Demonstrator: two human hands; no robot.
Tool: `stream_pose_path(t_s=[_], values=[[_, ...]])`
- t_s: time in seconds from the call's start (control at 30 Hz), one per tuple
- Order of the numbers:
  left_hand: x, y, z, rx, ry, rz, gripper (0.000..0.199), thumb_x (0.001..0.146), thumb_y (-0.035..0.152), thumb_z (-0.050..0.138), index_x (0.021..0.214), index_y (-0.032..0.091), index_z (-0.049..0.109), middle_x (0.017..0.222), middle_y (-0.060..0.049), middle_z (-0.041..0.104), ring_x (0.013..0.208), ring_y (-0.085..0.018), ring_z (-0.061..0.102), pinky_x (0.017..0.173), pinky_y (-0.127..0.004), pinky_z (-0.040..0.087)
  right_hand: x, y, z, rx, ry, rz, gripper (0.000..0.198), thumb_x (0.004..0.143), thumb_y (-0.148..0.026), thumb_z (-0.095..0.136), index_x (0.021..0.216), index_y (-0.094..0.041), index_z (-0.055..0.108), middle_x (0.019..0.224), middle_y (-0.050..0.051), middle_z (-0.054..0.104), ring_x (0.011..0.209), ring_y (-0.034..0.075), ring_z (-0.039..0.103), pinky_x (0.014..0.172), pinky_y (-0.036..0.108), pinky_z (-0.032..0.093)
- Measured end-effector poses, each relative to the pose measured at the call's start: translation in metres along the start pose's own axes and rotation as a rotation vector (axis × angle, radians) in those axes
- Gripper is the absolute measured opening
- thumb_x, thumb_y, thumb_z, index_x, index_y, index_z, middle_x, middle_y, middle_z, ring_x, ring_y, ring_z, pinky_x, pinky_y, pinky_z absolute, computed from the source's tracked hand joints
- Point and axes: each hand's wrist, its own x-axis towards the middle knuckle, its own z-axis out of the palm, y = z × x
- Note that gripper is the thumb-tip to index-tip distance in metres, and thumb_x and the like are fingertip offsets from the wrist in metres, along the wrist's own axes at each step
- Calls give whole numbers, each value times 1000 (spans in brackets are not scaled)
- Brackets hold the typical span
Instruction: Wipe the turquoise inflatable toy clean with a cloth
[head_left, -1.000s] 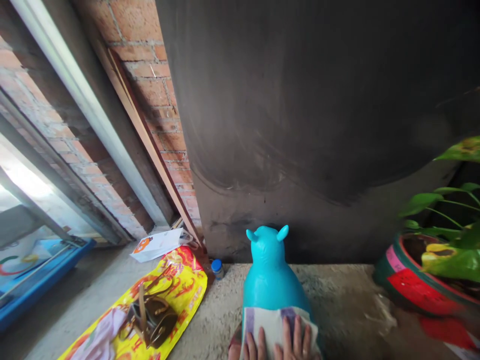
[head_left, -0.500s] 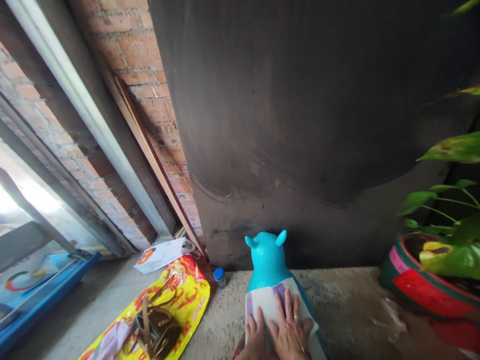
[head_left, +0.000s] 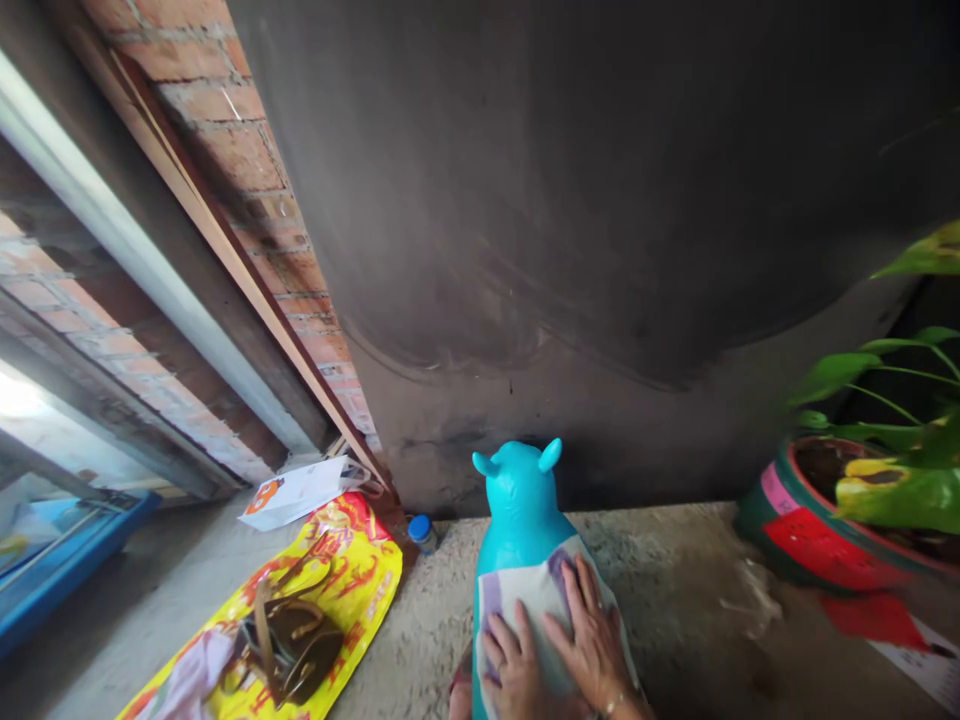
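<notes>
A turquoise inflatable animal toy (head_left: 521, 500) with two small ears stands on the concrete floor, facing the dark board. Over its back lies a white cloth (head_left: 525, 590) with purple stripes. My left hand (head_left: 511, 660) rests flat on the cloth's left part, fingers apart. On its right side, my right hand (head_left: 589, 640) presses the cloth with fingers stretched out; a ring and a bracelet show on it. The toy's lower part is hidden under the cloth and hands.
To the left, a brown handbag (head_left: 289, 645) lies on a yellow plastic sack (head_left: 375, 570), beside a white paper bag (head_left: 300, 490). A blue-capped jar (head_left: 422, 534) stands near the dark board (head_left: 525, 250). A potted plant (head_left: 795, 520) is at right, a blue tray (head_left: 82, 570) far left.
The view has shifted, so the surroundings sit further left and higher. Both hands stay on the cloth, whose right corner now reaches higher on the toy's back.
</notes>
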Motion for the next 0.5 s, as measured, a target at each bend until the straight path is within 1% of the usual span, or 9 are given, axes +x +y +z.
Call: stream_pose_path(t_s=[0.03,0.07,0.1,0.13,0.2,0.27,0.37,0.43,0.5], values=[[7,10,-5,-7,5,-5,100,62,36,76,147,21,26,155,-21,31,141,-42,30,101,-56,44,16,3,-5,46,-30,-32,65,93,-50,35,150,-22,23,158,9,16,144,29,20,106,60,38],[13,19,-9,-15,7,-9,112,54,37,81,148,19,24,155,-23,29,142,-44,27,102,-58,42,32,6,-7,85,-47,-56,64,93,-47,35,150,-21,22,159,8,16,145,27,19,109,58,35],[19,28,-14,-17,8,-16,118,49,37,84,148,17,23,155,-24,27,142,-45,24,104,-59,39,46,9,-9,115,-51,-75,64,93,-44,35,150,-20,21,159,8,17,145,25,18,112,53,33],[25,35,-18,-16,9,-23,120,47,38,84,148,15,22,155,-26,26,142,-46,23,105,-60,37,58,13,-9,134,-45,-91,64,93,-42,36,150,-19,21,158,7,19,145,23,17,115,48,31],[34,46,-25,-8,11,-32,118,49,38,82,148,14,22,155,-27,24,143,-46,21,105,-61,35,75,19,-7,152,-27,-117,64,92,-41,38,150,-17,24,157,7,22,145,20,18,116,38,30],[38,49,-30,-7,9,-34,117,51,38,80,148,14,20,156,-27,23,143,-46,20,105,-61,34,81,21,-5,170,-18,-119,64,92,-44,40,149,-18,26,156,7,26,144,19,22,114,35,33],[35,40,-34,-14,-22,-4,121,50,36,81,149,18,15,158,-24,18,145,-43,17,110,-58,31,67,21,-2,186,-3,-48,61,93,-47,35,147,-18,30,155,9,29,142,24,27,109,42,40],[27,27,-35,-17,-61,67,125,47,35,83,149,23,12,160,-20,13,147,-40,13,111,-57,31,43,20,4,188,22,38,62,94,-49,29,147,-16,31,153,13,30,141,29,30,105,48,43],[16,12,-33,-6,-98,171,120,52,37,82,148,28,12,161,-16,11,147,-38,11,109,-58,34,9,20,15,172,91,148,65,94,-53,26,146,-16,32,151,15,34,137,32,37,100,50,46]])
